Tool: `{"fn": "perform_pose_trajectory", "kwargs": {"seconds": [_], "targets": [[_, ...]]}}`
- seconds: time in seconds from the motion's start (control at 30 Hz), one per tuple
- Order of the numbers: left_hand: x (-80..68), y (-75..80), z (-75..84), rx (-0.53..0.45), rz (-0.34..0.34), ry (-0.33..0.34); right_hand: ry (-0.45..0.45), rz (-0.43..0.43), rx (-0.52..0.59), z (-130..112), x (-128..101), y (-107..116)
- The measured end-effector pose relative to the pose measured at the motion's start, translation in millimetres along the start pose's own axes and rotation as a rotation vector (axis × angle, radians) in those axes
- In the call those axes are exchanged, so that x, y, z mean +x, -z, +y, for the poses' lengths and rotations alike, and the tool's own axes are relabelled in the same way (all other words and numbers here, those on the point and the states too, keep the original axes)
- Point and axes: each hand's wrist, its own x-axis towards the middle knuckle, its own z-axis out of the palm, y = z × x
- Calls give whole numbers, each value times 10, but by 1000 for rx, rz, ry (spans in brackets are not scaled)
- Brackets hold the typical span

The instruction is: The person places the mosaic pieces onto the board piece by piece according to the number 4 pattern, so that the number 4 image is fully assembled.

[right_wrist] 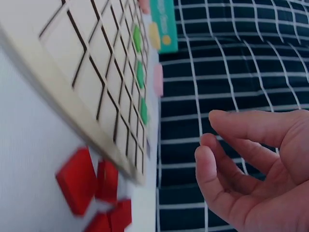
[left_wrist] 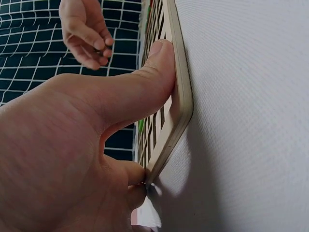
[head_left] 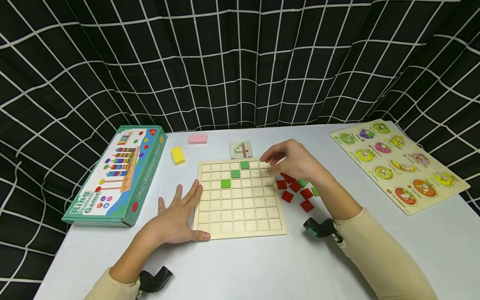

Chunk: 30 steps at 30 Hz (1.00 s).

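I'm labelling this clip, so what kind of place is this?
Probably a staged tabletop recording setup, not a home: a white table backed by a black grid-patterned curtain, laid out with a wooden grid board, a game box and a fruit puzzle.

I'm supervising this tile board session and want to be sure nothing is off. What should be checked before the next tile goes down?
1. Grid board steadied: ok, left hand rests at its corner.
2. Right hand holds a tile: cannot tell.
3. Green tiles seated in cells: ok, three in a diagonal.
4. Loose red tiles within reach: ok, beside the board.
5. Pattern card visible: ok.
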Motion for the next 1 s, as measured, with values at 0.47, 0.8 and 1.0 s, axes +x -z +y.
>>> {"fn": "perform_pose_trajectory", "kwargs": {"seconds": [0.47,0.8,1.0], "targets": [[4,-5,-23,-15,-8,2,-62,-90,30,539,-134,510],[18,-11,-23,-22,-8,0,-36,-155,-33,883,-191,762],[19,-18,-29,-25,-10,1,-19,-216,-20,986,-175,790]]}}
